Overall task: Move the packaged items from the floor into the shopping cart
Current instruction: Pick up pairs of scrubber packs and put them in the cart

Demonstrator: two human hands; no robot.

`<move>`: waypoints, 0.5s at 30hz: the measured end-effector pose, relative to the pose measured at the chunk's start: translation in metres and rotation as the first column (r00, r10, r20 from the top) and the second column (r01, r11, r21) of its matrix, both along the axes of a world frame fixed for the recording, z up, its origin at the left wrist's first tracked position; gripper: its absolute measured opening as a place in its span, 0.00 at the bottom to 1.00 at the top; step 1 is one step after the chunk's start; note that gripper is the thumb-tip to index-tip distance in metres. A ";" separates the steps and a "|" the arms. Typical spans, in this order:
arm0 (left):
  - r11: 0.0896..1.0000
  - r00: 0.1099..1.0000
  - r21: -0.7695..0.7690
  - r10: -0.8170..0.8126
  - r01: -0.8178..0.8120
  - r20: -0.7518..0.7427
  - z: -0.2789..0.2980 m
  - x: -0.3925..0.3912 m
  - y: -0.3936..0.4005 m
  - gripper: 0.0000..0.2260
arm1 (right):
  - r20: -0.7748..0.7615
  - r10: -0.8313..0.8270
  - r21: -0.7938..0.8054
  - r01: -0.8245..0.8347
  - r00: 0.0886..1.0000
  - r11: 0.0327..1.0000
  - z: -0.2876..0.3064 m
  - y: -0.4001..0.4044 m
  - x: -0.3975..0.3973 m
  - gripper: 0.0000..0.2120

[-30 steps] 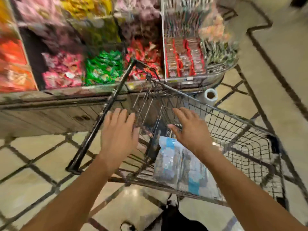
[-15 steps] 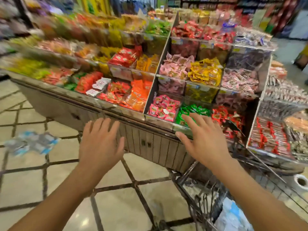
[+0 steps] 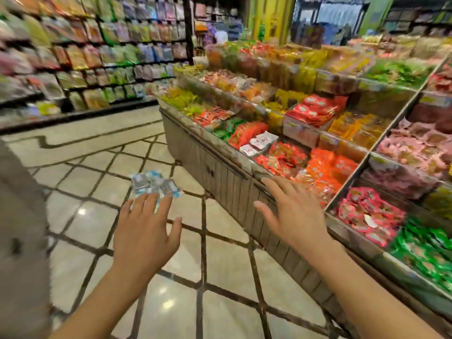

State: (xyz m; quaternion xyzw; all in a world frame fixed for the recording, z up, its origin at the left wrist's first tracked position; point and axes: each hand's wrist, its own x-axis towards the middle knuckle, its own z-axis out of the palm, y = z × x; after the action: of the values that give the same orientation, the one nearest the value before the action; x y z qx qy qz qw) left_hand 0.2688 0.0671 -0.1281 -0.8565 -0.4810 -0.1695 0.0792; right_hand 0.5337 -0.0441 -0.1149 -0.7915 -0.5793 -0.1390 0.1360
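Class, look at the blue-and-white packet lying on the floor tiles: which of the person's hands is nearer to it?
Left. The left hand reaches with spread fingers just short of the blue-and-white packet in this view. The right hand is off to the packet's right, in front of the snack display.

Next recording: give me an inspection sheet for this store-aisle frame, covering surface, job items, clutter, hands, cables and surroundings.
Surface: glossy tiled floor with dark diagonal grout lines.
Job's things: one blue-and-white package lies on the floor ahead; the shopping cart is not in view.
Clutter: nothing seen.
Grippers: left hand open, fingers spread, overlapping the package's near edge in the view, contact unclear; right hand open, holding nothing.
Cables: nothing seen.
Surroundings: tiered candy display on the right, stocked wall shelves at back left, blurred grey fixture at left edge.
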 end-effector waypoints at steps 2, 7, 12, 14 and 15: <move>0.999 0.999 0.032 0.043 -0.044 0.021 -0.002 -0.003 0.031 0.25 | -0.008 0.051 0.009 -0.051 0.999 0.999 -0.008 0.046 0.002 0.32; 0.990 0.991 0.049 0.135 -0.136 0.020 0.003 0.004 0.115 0.27 | -0.072 0.177 0.048 -0.174 0.981 0.984 -0.022 0.162 0.012 0.29; 0.979 0.983 0.091 0.184 -0.185 0.023 0.004 0.010 0.189 0.24 | -0.088 0.267 0.069 -0.262 0.960 0.963 -0.025 0.261 0.021 0.26; 0.974 0.979 0.098 0.202 -0.205 0.040 0.002 0.010 0.218 0.24 | -0.102 0.277 0.070 -0.271 0.955 0.960 -0.026 0.297 0.021 0.26; 0.971 0.976 0.099 0.213 -0.216 0.045 0.000 0.010 0.232 0.24 | -0.110 0.283 0.066 -0.277 0.953 0.959 -0.026 0.314 0.021 0.26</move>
State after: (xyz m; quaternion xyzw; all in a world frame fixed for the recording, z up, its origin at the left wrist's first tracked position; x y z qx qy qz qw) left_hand 0.2784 0.2988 -0.1276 -0.7914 -0.5625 -0.1990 0.1333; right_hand 0.5546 0.2697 -0.1409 -0.7048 -0.6728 -0.0857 0.2079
